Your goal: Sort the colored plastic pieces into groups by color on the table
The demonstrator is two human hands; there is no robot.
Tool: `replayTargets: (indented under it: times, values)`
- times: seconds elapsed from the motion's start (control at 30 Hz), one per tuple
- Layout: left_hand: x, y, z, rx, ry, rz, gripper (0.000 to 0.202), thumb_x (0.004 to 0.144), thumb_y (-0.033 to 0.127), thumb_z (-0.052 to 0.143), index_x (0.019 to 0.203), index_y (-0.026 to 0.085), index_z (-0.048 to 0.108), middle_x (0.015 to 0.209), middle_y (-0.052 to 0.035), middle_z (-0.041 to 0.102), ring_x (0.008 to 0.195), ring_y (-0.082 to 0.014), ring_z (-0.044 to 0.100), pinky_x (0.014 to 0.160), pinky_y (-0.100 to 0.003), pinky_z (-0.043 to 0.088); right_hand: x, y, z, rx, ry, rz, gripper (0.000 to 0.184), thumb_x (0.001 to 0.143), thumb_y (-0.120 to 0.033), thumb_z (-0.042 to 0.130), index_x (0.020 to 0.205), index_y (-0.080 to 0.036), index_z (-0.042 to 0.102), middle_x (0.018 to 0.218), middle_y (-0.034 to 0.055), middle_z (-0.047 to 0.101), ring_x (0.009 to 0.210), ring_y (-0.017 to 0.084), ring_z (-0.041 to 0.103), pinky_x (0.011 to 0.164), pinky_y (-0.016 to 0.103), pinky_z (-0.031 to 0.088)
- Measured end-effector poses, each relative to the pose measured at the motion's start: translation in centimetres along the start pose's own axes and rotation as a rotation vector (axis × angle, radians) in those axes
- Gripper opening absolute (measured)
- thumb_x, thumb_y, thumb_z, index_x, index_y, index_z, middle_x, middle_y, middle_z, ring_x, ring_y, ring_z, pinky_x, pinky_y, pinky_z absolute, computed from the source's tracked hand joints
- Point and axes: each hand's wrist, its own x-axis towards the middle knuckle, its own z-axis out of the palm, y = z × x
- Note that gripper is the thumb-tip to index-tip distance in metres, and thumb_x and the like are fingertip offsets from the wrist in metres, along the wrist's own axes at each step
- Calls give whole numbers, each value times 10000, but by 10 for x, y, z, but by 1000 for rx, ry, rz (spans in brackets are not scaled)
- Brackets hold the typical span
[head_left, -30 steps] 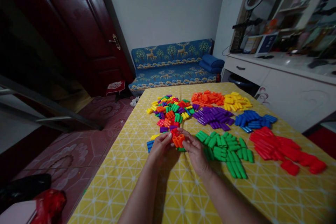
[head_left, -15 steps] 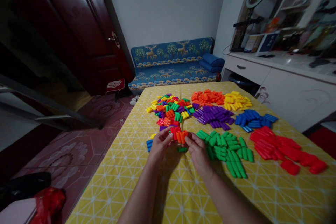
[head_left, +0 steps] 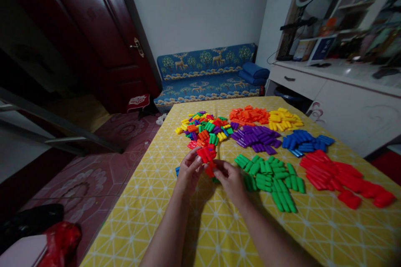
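Observation:
My left hand [head_left: 189, 171] pinches a small cluster of red ridged plastic pieces [head_left: 206, 154] lifted just above the yellow tablecloth [head_left: 200, 225]. My right hand [head_left: 230, 178] meets it from the right, fingers closed on a red piece [head_left: 210, 170] at the cluster's lower edge. Beyond my hands lies a mixed pile [head_left: 205, 129] of many-coloured pieces. To the right of my right hand sits the green pile [head_left: 271, 175].
Sorted piles lie farther back and right: orange [head_left: 249, 114], yellow [head_left: 285, 119], purple [head_left: 257, 137], blue [head_left: 305, 142], red [head_left: 343, 177]. A blue piece [head_left: 177, 170] lies by my left hand. A blue sofa [head_left: 208, 75] stands beyond the table and a white cabinet [head_left: 341, 100] at right.
The pieces between my hands were orange and red and held level; now a red cluster sits higher in my left hand and my right hand has moved left under it.

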Motion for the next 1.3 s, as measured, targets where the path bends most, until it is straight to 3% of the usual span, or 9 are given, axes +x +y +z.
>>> replayTargets:
  times: [0.17,0.4,0.57,0.77,0.83,0.93,1.1,1.2,1.3]
  values:
    - [-2,2,3,-18,-21,5,434,604,257,892,956,200,645,886,-5,733,744,-119,694,667,-203,558,-4,-10,2,-205,30,-181,262,796,-232,602,1012,-252,748,1045,60,731,908,226,662,803,348,530]
    - [-1,-4,5,263,17,113,392,567,287,906,863,168,677,731,-1,705,640,-120,642,596,-207,499,-6,-4,-7,33,130,-137,417,899,-476,581,1239,-240,642,1167,73,691,1009,228,648,814,317,527]
    - [-4,-12,5,474,4,189,324,598,281,885,885,175,778,747,-29,725,627,-137,626,604,-235,488,-9,-7,-7,-140,128,-250,421,868,-399,654,1268,-270,632,1089,57,706,871,201,653,736,302,526]
    - [-6,-10,7,716,-43,306,178,777,321,747,907,218,812,896,-79,779,832,-230,689,778,-315,514,-4,-16,-24,-397,195,-426,328,895,-354,616,1208,-270,670,1160,69,707,1058,245,646,938,388,491]
    - [-5,-9,5,798,-24,390,140,812,301,708,879,237,813,927,-75,780,902,-242,690,854,-334,500,1,-22,-47,-506,287,-470,332,895,-364,606,1201,-254,674,1164,87,707,1060,257,645,960,415,476]
    - [-2,-7,0,839,135,473,129,815,281,694,873,246,804,913,-62,776,905,-241,688,884,-342,494,10,-30,-102,-654,549,-470,410,871,-415,611,1219,-205,666,1125,121,712,983,258,655,891,408,491]
    - [5,-9,-14,842,325,522,147,805,262,678,900,239,788,929,-50,772,914,-230,687,899,-333,496,18,-36,-215,-1013,843,-215,533,820,-457,590,1246,-143,656,975,203,718,807,300,645,729,428,442]
    - [9,-13,-21,947,341,538,184,815,241,635,935,231,774,929,-44,768,907,-222,685,893,-345,497,12,-32,-265,-1226,817,-53,552,862,-448,492,1262,-97,638,1009,277,694,864,353,653,729,463,421]
    - [11,-16,-21,1143,295,559,203,816,234,616,963,222,756,965,-47,765,941,-226,680,891,-364,496,2,-21,-295,-1385,691,-20,557,904,-455,352,1211,-108,661,1006,277,678,932,406,644,761,513,418]
